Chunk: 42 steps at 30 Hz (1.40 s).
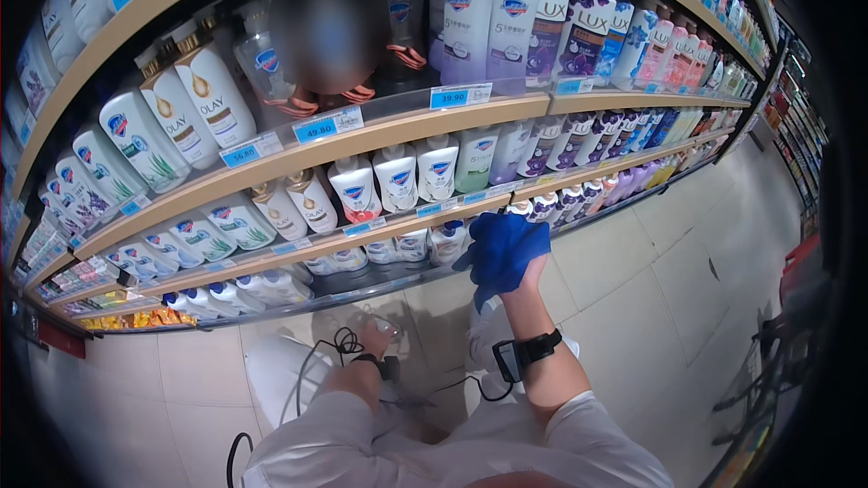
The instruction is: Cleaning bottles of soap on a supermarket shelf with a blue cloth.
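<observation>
My right hand [532, 270] grips a bunched blue cloth [505, 251] that covers most of its fingers. The cloth is in front of the lowest shelf's edge, close to the Lux bottles there. Lower and to the left, my left hand [377, 337] hangs over the floor between my knees. A small, shiny, clear thing [388, 327] shows at its fingers, too blurred to tell what it is or whether it is held. Black devices are strapped to both wrists, the right strap [525, 356] plainest. Beyond the hands, shelves hold pump bottles, among them white Olay bottles [213, 108].
Clear shelf lips [380, 123] carry price tags. Safeguard bottles [468, 34] and purple Lux bottles [586, 27] fill the upper row. A black cable [346, 339] loops by my left wrist. Pale floor tiles [624, 271] stretch right towards a dark metal frame [753, 379]. A blurred patch hides some shelf.
</observation>
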{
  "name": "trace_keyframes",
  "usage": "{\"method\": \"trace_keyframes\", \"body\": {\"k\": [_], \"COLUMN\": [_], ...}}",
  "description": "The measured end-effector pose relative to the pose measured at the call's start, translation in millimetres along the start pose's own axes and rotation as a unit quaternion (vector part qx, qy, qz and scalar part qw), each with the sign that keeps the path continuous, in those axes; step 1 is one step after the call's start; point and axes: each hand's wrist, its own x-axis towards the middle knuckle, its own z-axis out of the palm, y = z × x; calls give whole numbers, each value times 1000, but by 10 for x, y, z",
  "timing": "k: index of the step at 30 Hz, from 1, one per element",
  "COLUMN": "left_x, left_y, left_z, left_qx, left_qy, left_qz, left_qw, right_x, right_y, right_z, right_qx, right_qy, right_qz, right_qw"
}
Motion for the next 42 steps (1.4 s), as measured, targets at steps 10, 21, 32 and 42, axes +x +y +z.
{"method": "trace_keyframes", "body": {"k": [10,21,32,42], "left_x": [67,-147,-980,-1910], "left_y": [301,800,2738,4436], "left_z": [174,139,-1385,-2774], "left_qx": [-70,83,-256,-828], "left_qy": [-13,-4,12,-275], "left_qz": [-20,104,385,132], "left_qw": [997,991,887,470], "right_x": [-312,-692,-2023,-2211], "right_y": [-40,-2,-409,-918], "right_z": [42,-386,-584,636], "right_qx": [31,-57,92,-100], "right_qy": [-129,0,113,8], "right_qz": [19,3,-45,-247], "right_qw": [991,998,988,964]}}
